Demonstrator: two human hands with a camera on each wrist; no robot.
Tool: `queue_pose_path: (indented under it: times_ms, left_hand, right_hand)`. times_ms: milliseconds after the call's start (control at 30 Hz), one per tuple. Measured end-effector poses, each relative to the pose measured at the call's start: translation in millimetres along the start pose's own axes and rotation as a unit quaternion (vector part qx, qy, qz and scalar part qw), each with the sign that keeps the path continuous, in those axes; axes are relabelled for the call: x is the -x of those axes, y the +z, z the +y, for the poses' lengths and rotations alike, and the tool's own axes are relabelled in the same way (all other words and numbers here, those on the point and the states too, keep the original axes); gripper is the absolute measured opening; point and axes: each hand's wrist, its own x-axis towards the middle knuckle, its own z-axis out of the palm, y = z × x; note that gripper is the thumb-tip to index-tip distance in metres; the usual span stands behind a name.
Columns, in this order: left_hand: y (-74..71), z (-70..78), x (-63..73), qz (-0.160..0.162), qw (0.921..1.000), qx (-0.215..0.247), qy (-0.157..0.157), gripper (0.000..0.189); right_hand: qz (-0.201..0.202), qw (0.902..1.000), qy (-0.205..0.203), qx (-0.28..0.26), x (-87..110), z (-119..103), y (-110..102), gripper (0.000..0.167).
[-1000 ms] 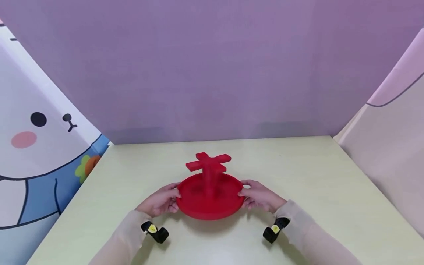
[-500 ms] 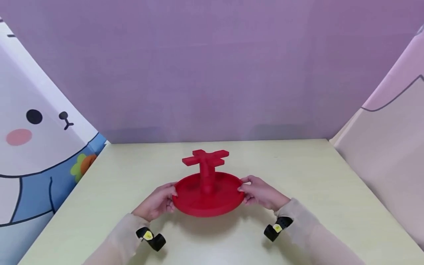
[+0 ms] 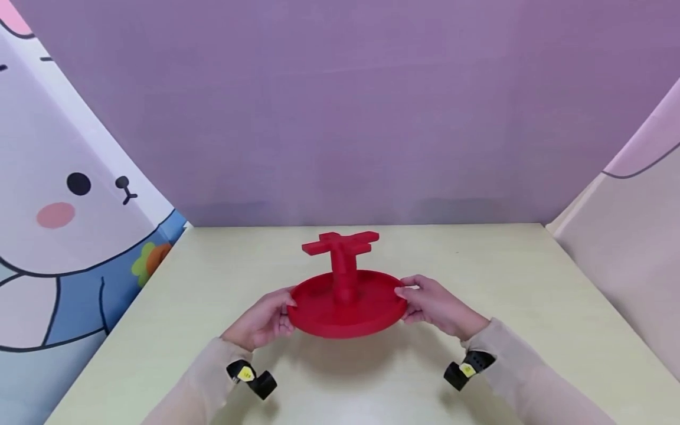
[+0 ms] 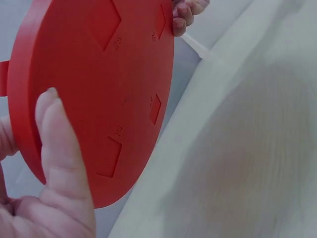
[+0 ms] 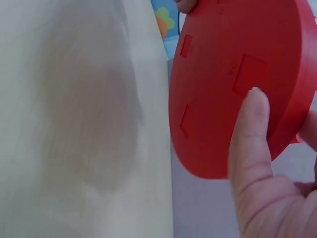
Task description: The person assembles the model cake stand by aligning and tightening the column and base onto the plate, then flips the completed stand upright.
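A red round tray point(image 3: 319, 321) with a central post and a cross-shaped top point(image 3: 342, 243) is held level above the table. My left hand point(image 3: 265, 319) grips its left rim, thumb on top and fingers underneath. At the opposite rim my right hand point(image 3: 438, 307) pinches it the same way. The tray's underside point(image 4: 99, 89) shows in the left wrist view, with several square recesses and small engraved marks beside them. In the right wrist view a finger point(image 5: 252, 129) of the right hand lies along that underside point(image 5: 213, 89).
The pale table point(image 3: 531, 330) carries the tray's shadow point(image 3: 345, 360). A purple panel point(image 3: 361, 118) rises at the table's back edge. A cartoon-printed cloth point(image 3: 95, 248) stands on the left, a pale one point(image 3: 632, 248) on the right. Black wrist cameras point(image 3: 252, 378) sit on both sleeves.
Both hands have raised the red tray further off the table, and its shadow has spread away from it. The grip on each rim stays the same. The head view has shifted slightly.
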Motion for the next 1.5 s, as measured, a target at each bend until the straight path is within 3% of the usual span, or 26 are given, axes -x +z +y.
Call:
queue_pose_path:
  times_ms: [133, 233, 333, 400, 433, 500, 533, 567, 667, 700, 733, 800, 867, 933, 1000, 1100, 1167, 1267, 1400, 1500]
  left_hand:
    - [4.8, 4.1, -3.7, 0.028, 0.9995, 0.008, -0.008, 0.048]
    - [7.5, 8.4, -3.7, 0.036, 0.9989, 0.026, -0.016, 0.048]
    - [10.2, 11.3, -3.2, 0.037, 0.9984, 0.039, -0.017, 0.047]
    - [12.5, 12.2, -3.0, 0.039, 0.9984, 0.04, -0.015, 0.046]
    - [13.9, 12.4, -2.9, 0.04, 0.9983, 0.04, -0.012, 0.045]
    - [16.9, 12.5, -2.4, 0.043, 0.9982, 0.042, -0.01, 0.042]
    - [17.9, 12.4, -1.8, 0.044, 0.9981, 0.043, -0.01, 0.041]
    - [19.3, 12.5, -1.3, 0.045, 0.9979, 0.045, -0.01, 0.039]
    - [22.5, 12.5, -0.6, 0.045, 0.9976, 0.052, -0.008, 0.036]
    - [23.2, 12.6, -0.3, 0.044, 0.9975, 0.055, -0.007, 0.035]
    - [24.1, 12.9, -0.1, 0.043, 0.9975, 0.056, -0.005, 0.035]
    - [24.9, 13.6, 0.2, 0.04, 0.9976, 0.057, -0.004, 0.034]
    - [25.1, 14.7, 1.1, 0.039, 0.9977, 0.055, -0.006, 0.031]
    - [24.7, 16.1, 2.5, 0.037, 0.9979, 0.053, -0.01, 0.028]
    - [24.1, 17.8, 4.2, 0.031, 0.9985, 0.042, -0.015, 0.024]
    - [22.4, 18.9, 5.0, 0.005, 0.9997, 0.01, -0.024, 0.025]
    - [20.1, 19.8, 5.6, -0.016, 0.9995, -0.013, -0.023, 0.029]
    - [12.7, 21.0, 6.6, -0.024, 0.9994, -0.023, -0.005, 0.033]
    - [-1.2, 19.9, 7.6, 0.058, 0.9951, -0.061, 0.051, 0.033]
    - [-7.8, 15.2, 6.6, 0.126, 0.9782, -0.139, 0.089, 0.035]
  right_hand:
    - [-0.039, 0.9981, -0.048, 0.0, 5.4, 6.9, -10.6, 0.069]
    - [-0.035, 0.9956, -0.08, 0.034, 7.6, 9.2, -14.4, 0.075]
    - [0.03, 0.9875, -0.11, 0.11, 7.3, 8.7, -11.6, 0.065]
    - [0.085, 0.972, -0.142, 0.167, 6.6, 10.0, -9.2, 0.053]
    - [0.112, 0.9589, -0.17, 0.198, 6.0, 11.3, -8.4, 0.048]
    - [0.145, 0.9153, -0.266, 0.265, 5.7, 14.5, -7.6, 0.039]
    - [0.152, 0.8854, -0.325, 0.295, 5.2, 16.5, -7.0, 0.033]
    - [0.154, 0.8503, -0.388, 0.32, 4.7, 17.6, -6.2, 0.028]
    - [0.158, 0.7246, -0.546, 0.39, 2.6, 17.6, -3.0, 0.027]
    - [0.157, 0.6934, -0.577, 0.402, 2.1, 16.7, -1.6, 0.031]
    - [0.162, 0.6674, -0.597, 0.415, 1.5, 15.6, 0.0, 0.036]
    - [0.174, 0.6312, -0.623, 0.428, 0.9, 13.5, 2.8, 0.033]
    - [0.18, 0.6154, -0.636, 0.429, 0.9, 12.6, 5.1, 0.031]
    - [0.18, 0.6155, -0.638, 0.426, 1.6, 12.5, 7.4, 0.03]
    - [0.184, 0.6264, -0.629, 0.422, 2.4, 12.9, 9.4, 0.032]
    - [0.196, 0.6633, -0.597, 0.406, 5.0, 17.1, 10.2, 0.036]
    - [0.204, 0.693, -0.572, 0.388, 6.9, 19.7, 9.4, 0.037]
    - [0.214, 0.7601, -0.526, 0.316, 10.1, 22.6, 7.5, 0.028]
    - [0.242, 0.8488, -0.428, 0.195, 16.1, 22.6, 5.0, 0.044]
    - [0.257, 0.8915, -0.35, 0.13, 21.1, 21.7, 1.5, 0.048]
